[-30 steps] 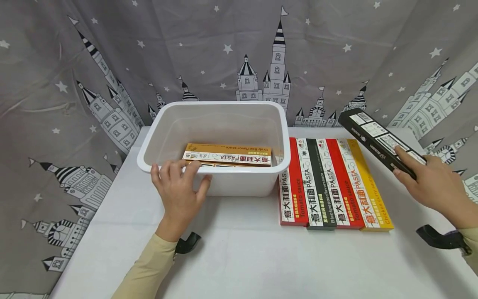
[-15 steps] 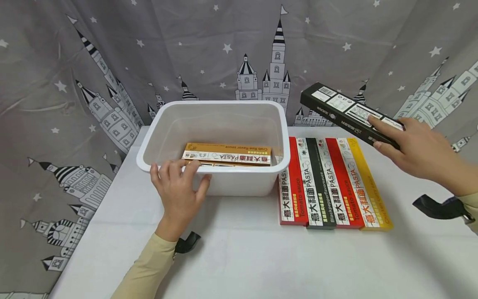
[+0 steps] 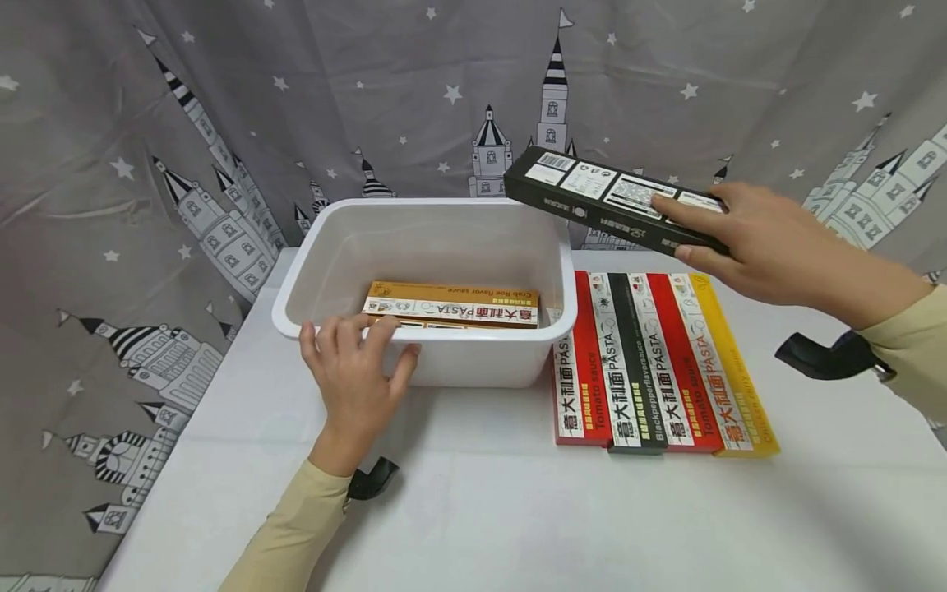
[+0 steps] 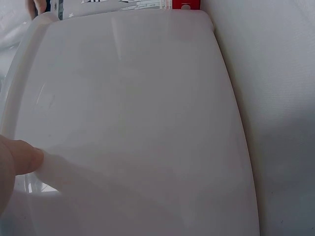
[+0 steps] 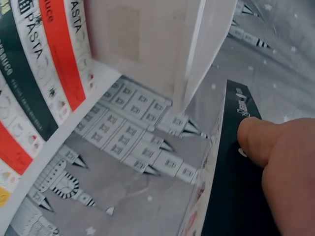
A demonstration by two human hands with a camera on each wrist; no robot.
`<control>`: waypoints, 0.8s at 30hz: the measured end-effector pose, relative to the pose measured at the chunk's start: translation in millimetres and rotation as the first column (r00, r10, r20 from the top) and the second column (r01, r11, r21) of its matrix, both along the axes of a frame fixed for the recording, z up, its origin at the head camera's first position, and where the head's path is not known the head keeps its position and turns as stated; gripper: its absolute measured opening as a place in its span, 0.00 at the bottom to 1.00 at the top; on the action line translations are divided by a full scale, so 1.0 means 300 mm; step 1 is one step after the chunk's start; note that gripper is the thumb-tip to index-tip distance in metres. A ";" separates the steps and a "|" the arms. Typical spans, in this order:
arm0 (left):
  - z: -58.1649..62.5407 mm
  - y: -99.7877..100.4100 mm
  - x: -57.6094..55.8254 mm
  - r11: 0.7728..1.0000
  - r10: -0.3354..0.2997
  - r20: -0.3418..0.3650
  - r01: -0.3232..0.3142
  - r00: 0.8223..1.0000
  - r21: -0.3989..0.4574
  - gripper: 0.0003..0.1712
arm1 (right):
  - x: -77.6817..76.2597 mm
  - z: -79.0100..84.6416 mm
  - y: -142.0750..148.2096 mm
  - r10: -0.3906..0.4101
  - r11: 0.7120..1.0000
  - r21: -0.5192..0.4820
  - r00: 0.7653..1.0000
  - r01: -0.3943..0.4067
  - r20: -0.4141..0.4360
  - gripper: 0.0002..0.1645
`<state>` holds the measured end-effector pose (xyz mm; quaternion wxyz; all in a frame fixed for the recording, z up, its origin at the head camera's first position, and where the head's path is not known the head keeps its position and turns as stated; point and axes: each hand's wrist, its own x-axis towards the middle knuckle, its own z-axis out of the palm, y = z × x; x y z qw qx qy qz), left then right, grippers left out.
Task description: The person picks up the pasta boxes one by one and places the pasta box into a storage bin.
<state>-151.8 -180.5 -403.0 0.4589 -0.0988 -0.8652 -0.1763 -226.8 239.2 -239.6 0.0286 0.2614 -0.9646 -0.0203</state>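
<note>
My right hand (image 3: 769, 247) grips one end of a black pasta box (image 3: 614, 197), held in the air with its far end over the right back corner of a white plastic bin (image 3: 473, 362). In the right wrist view the thumb (image 5: 266, 142) presses against the side of the black pasta box (image 5: 236, 187). My left hand (image 3: 351, 386) holds the bin's front rim, fingers over the edge and thumb (image 4: 27, 157) on the outer wall. Inside the bin lies an orange-and-white crab roe pasta box (image 3: 459, 304), with part of another box visible in front of it.
Right of the bin, several pasta boxes lie side by side on the white table (image 3: 503, 510): red tomato boxes (image 3: 592, 370), a dark black pepper box (image 3: 636, 370) and a yellow chicken curry box (image 3: 725, 370). A grey castle-print curtain (image 3: 414, 99) hangs behind.
My right hand has carried the black pasta box leftward and up, from the right of the row of boxes to the bin's right back corner. The left hand stays on the rim.
</note>
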 end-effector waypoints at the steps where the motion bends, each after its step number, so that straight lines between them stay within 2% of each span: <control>1: 0.000 0.000 -0.001 1.000 0.000 -0.001 0.000 1.000 -0.001 0.17 | -0.005 0.004 -0.015 0.009 1.000 0.010 1.000 -0.009 0.010 0.42; 10: -0.002 -0.002 0.001 1.000 0.001 0.009 -0.001 1.000 -0.004 0.17 | -0.029 0.025 -0.147 0.108 0.993 0.040 0.993 -0.110 0.046 0.39; 19: -0.004 -0.003 -0.003 1.000 0.008 0.006 -0.008 1.000 -0.006 0.17 | -0.063 0.044 -0.250 0.243 0.969 0.045 0.970 -0.243 0.011 0.35; 24: -0.005 -0.001 -0.005 1.000 0.009 0.000 -0.009 1.000 -0.007 0.17 | -0.085 0.057 -0.318 0.246 0.965 0.084 0.968 -0.249 0.045 0.36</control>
